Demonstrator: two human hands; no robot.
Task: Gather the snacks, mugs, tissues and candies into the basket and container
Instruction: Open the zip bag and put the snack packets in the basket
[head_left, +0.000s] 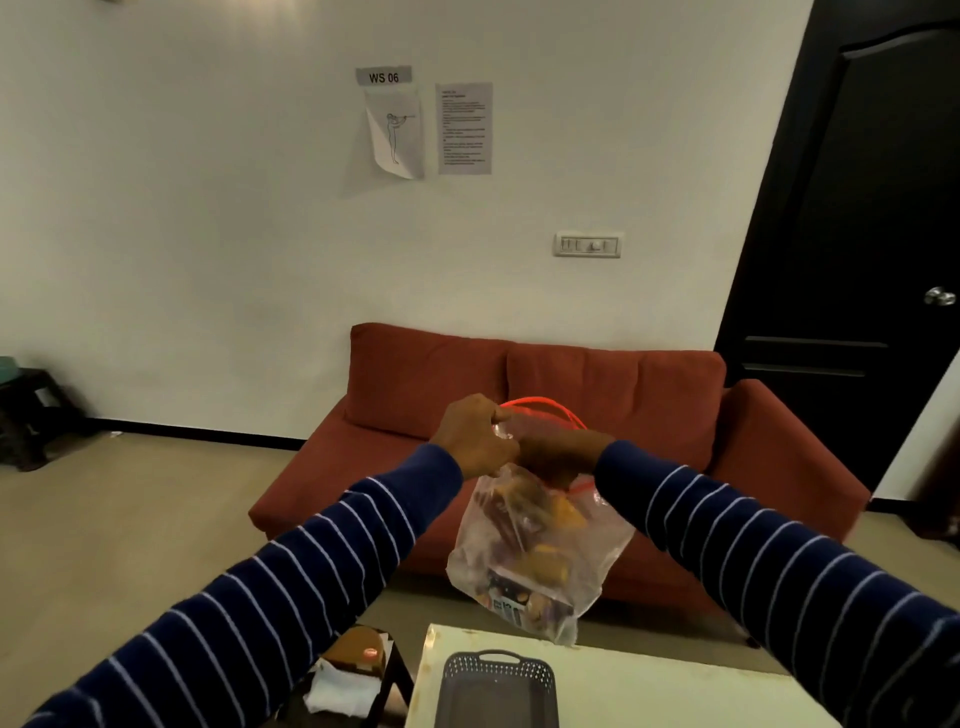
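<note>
A clear zip bag (540, 545) with a red seal hangs in the air in front of me, holding several wrapped snacks and candies in orange, purple and brown. My left hand (475, 436) pinches the bag's top edge at the left. My right hand (558, 454) grips the top edge beside it, partly hidden behind the plastic. Below the bag, a grey perforated basket (496, 686) with a handle stands on a pale table (675, 696) at the bottom of the view; what I can see of its inside holds nothing.
A red sofa (571, 395) stands behind the table against the white wall. Left of the table, a low dark stool (389, 670) carries a brown pack and white tissue-like paper. A black door (857, 234) is at the right, a dark side table (26, 410) far left.
</note>
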